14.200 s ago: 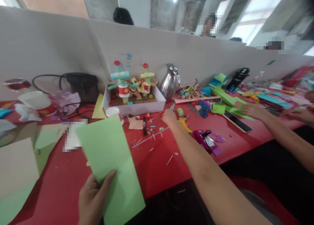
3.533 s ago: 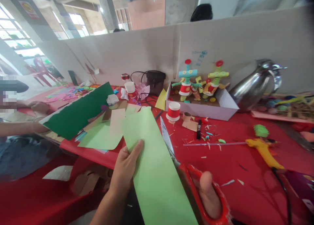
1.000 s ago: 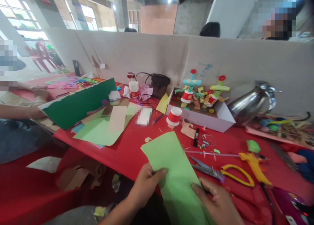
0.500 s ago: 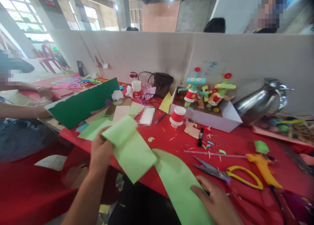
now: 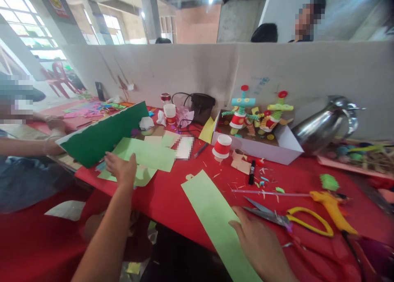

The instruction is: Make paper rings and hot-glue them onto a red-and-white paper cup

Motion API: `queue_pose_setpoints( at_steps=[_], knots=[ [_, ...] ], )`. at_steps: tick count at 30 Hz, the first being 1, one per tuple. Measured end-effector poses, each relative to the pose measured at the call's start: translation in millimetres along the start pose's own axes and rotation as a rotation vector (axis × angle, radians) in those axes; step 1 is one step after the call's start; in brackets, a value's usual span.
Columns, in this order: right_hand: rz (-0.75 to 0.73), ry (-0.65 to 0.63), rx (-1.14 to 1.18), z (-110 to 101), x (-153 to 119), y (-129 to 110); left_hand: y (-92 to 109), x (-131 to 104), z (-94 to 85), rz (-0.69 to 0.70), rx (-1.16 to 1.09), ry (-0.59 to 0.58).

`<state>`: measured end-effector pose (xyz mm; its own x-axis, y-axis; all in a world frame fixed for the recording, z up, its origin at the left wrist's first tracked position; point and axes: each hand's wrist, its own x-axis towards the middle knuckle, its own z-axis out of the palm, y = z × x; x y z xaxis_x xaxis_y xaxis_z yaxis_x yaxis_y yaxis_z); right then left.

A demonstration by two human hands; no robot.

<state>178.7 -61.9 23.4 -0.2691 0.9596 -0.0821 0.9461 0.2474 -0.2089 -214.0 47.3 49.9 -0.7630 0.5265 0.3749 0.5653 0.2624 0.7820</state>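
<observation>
On the left, my left hand [image 5: 121, 167] is open with its fingers spread, beside a pale green paper sheet [image 5: 154, 152] that lies over other papers. My right hand [image 5: 255, 237] grips the edge of a long green paper strip [image 5: 212, 216], which slants across the table's front edge toward me. To the right of that hand lie scissors with yellow handles [image 5: 289, 219], blades apart. Farther right is a yellow glue gun [image 5: 332, 210] with its cord.
A green board [image 5: 104, 136] stands at the left, with a co-worker's arm [image 5: 37, 144] beyond it. Paper-cup figures [image 5: 238, 118] stand in a white box [image 5: 261, 148]. A red-banded paper cup [image 5: 222, 145], black marker [image 5: 252, 173] and steel jug [image 5: 326, 126] are also on the red table [image 5: 172, 200].
My left hand has let go of the green paper sheet, which now lies flat on the pile. The strip in my right hand has straightened out.
</observation>
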Motion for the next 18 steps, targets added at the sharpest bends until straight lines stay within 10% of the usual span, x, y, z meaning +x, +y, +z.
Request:
queue_pose_setpoints(
  at_steps=[2,6,10,18],
  knots=[
    [-0.076,0.094,-0.049,4.2,4.7,-2.5,9.7,-29.5,5.1,0.181,0.077,-0.019],
    [-0.193,0.387,-0.063,17.1,6.8,-6.9,29.0,-85.0,28.2,0.694,0.302,-0.464],
    [-0.254,0.597,0.007,27.5,-8.1,-8.3,36.3,-98.3,43.9,0.653,0.545,-0.447],
    [-0.433,0.558,-0.028,65.1,-54.9,14.4,30.9,-85.5,54.3,0.678,0.599,-0.432]
  ],
)
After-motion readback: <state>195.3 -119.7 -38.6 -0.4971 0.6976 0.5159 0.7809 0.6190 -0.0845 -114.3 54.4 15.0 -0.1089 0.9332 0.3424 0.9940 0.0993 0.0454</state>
